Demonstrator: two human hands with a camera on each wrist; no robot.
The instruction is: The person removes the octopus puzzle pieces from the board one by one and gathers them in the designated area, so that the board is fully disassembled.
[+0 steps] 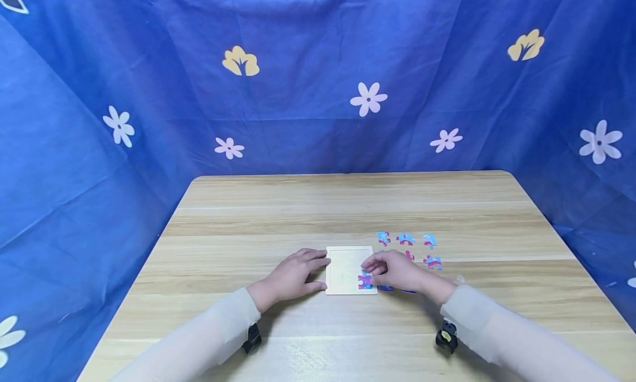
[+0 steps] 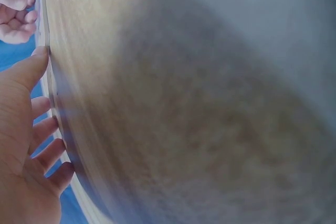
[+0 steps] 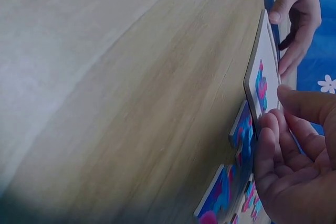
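A small jigsaw tray (image 1: pixel 343 269), square with a pale base and a raised rim, lies on the wooden table. My left hand (image 1: pixel 300 272) rests at its left side, fingers spread and fingertips on the rim. In the tray's near right corner sits a pink, purple and blue puzzle piece (image 1: pixel 365 282). Over that piece is my right hand (image 1: pixel 395 270), its fingers loosely bent and fingertips right at the piece's edge. In the right wrist view a gap shows between thumb (image 3: pixel 294 100) and fingers, with nothing in it. The palm partly hides nearby pieces.
Several loose puzzle pieces lie in rows right of the tray, among them a top middle piece (image 1: pixel 406 239) and a right-hand piece (image 1: pixel 433 262). Two lower ones peek out below my right hand. A blue flowered cloth (image 1: pixel 318 95) hangs behind the table (image 1: pixel 278 205).
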